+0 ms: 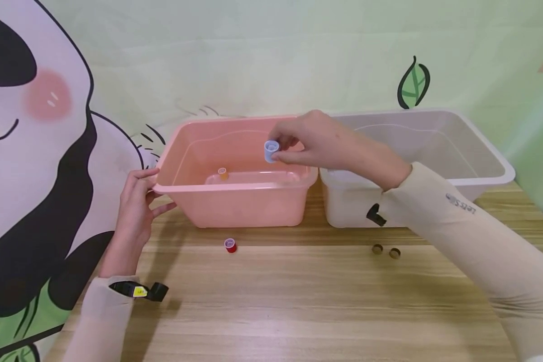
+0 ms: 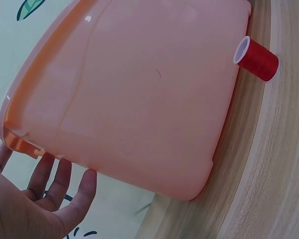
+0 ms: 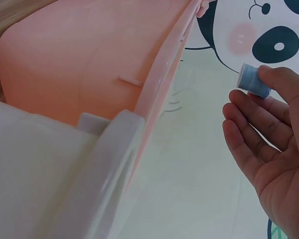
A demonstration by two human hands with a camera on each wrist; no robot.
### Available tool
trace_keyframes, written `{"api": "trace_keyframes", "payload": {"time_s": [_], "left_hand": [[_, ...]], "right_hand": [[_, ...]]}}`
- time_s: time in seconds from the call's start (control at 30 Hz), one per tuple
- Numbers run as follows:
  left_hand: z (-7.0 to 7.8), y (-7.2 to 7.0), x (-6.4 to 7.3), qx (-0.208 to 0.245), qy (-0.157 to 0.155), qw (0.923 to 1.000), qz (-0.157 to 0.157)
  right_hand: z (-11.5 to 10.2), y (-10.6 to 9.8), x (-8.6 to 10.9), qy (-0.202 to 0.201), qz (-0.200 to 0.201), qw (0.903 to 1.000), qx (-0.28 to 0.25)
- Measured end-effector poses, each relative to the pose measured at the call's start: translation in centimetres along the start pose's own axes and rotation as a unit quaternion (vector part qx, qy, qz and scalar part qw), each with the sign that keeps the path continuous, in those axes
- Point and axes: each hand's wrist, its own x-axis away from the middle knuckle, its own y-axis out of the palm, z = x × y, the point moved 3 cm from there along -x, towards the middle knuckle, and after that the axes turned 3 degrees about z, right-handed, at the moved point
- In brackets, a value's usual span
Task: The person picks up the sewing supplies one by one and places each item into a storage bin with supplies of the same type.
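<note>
In the head view my right hand point(image 1: 319, 141) pinches a light blue thread spool point(image 1: 271, 151) between thumb and fingertips, held above the pink plastic basin point(image 1: 235, 206). The right wrist view shows the same spool point(image 3: 253, 79) at the fingertips, the other fingers loosely bent. My left hand point(image 1: 136, 211) holds the basin's left rim corner, its fingers against the outer wall in the left wrist view. An orange-yellow spool point(image 1: 223, 174) rests on the basin floor. On the table before the basin stands a red thread spool point(image 1: 230, 245).
A pale grey basin point(image 1: 488, 179) stands right of the pink one, close beside it. Two small brown rings point(image 1: 386, 251) lie on the wooden table point(image 1: 271, 301) in front of it. Behind hangs a green cloth point(image 1: 253, 60) printed with a panda and leaves.
</note>
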Motion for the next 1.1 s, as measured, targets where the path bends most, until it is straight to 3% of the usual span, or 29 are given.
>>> {"api": "trace_keyframes", "payload": {"time_s": [0.53,1.1], "left_hand": [[0.0,-0.1,0.0,0.004,0.010,0.9999,-0.006],[0.1,-0.2,0.2,0.007,0.014,0.9998,-0.011]], "right_hand": [[0.1,-0.8,-2.0,-0.007,0.009,0.9999,0.009],[1.6,-0.5,-3.4,0.046,-0.012,0.9988,0.006]]}}
